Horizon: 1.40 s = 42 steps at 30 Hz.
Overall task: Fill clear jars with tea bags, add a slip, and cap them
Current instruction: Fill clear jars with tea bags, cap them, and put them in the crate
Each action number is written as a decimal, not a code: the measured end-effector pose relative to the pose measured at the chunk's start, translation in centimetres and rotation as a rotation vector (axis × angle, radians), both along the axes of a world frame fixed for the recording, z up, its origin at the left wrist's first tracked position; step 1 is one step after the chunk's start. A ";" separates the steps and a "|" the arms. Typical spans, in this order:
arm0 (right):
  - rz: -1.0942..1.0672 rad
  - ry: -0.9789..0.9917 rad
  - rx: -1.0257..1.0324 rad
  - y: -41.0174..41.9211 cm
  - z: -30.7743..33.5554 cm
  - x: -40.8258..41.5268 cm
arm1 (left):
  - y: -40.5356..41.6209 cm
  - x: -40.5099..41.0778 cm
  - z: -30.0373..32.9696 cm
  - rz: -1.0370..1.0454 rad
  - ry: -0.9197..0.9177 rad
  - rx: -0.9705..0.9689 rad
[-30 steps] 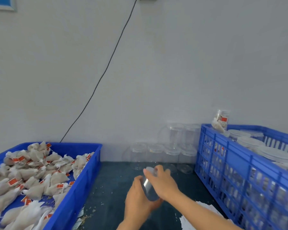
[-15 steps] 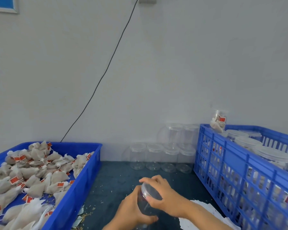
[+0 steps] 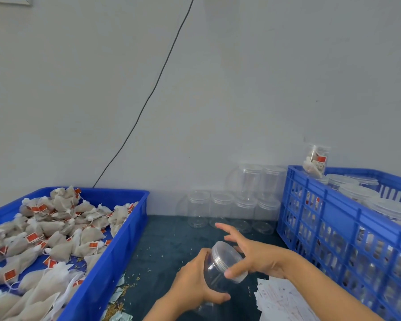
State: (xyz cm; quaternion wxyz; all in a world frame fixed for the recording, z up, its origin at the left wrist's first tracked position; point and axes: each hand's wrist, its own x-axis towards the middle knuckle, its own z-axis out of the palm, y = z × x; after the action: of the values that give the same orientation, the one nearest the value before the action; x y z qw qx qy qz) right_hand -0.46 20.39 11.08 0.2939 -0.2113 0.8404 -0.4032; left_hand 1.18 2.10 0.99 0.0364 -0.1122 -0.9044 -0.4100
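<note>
Above the dark tabletop (image 3: 171, 246), near its front edge, a clear jar (image 3: 214, 275) is held tilted, its cap (image 3: 229, 258) pointing up and to the right. The jar's body is gripped by the left hand (image 3: 195, 286), fingers curled round it from below. The right hand (image 3: 252, 256) is spread apart, fingers straight, with only the thumb laid against the cap's rim. No tea bags can be seen inside this jar. To the left, tea bags (image 3: 56, 228) with red tags are heaped in a blue tray (image 3: 116, 251). Empty capped jars (image 3: 232, 205) are stacked against the wall (image 3: 218, 89). On the right, filled jars are kept in a blue slatted crate (image 3: 333, 228). White paper slips (image 3: 283, 297) are scattered beside the right forearm.
</note>
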 end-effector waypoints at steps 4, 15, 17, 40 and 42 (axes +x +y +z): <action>-0.156 0.084 0.253 -1.4 -1.0 0.1 | 0.2 0.1 0.0 -0.012 0.008 -0.034; -0.036 0.180 0.339 -1.1 -0.4 0.3 | 0.2 0.1 0.0 -0.006 0.014 -0.067; -0.167 0.169 0.371 -1.5 -0.9 0.1 | 0.3 0.1 0.0 -0.016 0.013 -0.069; 0.257 0.548 0.468 -0.5 0.6 -0.3 | -0.8 -1.0 -0.5 -0.140 -0.037 0.071; 0.332 0.751 0.556 -0.7 0.3 0.0 | -0.9 -1.3 -0.4 -0.161 -0.051 0.086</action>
State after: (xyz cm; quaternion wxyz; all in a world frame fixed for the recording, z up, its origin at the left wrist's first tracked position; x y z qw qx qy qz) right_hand -0.49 19.73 11.40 0.0766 -0.3868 0.9189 -0.0077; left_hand -0.14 1.19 0.58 -0.0149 -0.1722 -0.8747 -0.4528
